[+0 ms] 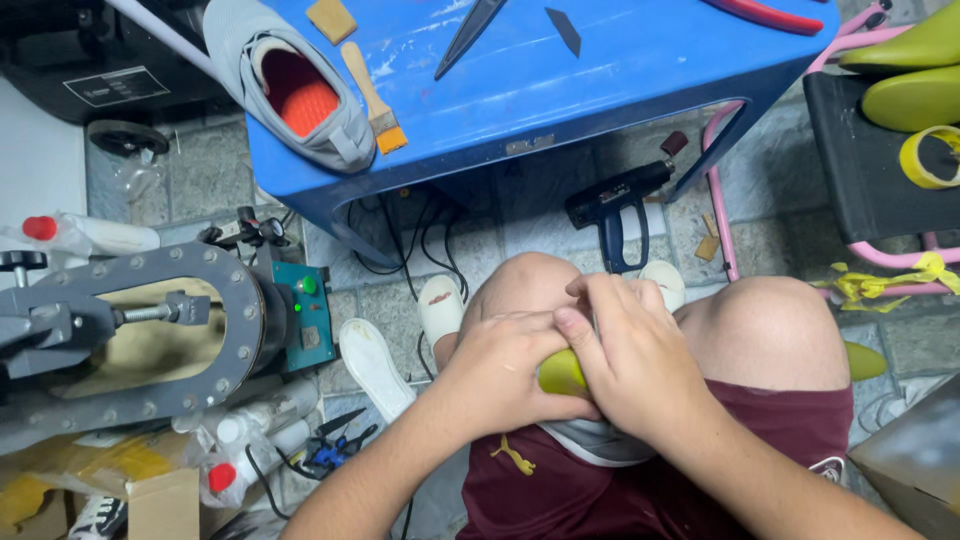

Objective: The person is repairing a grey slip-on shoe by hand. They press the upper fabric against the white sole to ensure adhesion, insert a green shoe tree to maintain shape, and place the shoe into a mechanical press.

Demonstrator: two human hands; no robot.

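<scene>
Yellow-green shoe last (562,372) sat in the lap, inside a grey shoe (600,440), below a blue worktop (560,90) carrying another grey shoe (290,80) and a brush (372,98). Left hand (500,375) and right hand (625,360) were both closed around the last.

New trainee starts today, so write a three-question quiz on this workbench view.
1. True or false: both hands grip the yellow-green last on the lap.
2. What lies beside the grey shoe on the blue table? A) brush B) cup C) phone
3. Name the dark tool on the floor under the table.

Key: 1 true: left hand and right hand clasp it. 2 A, the brush. 3 heat gun.
</scene>
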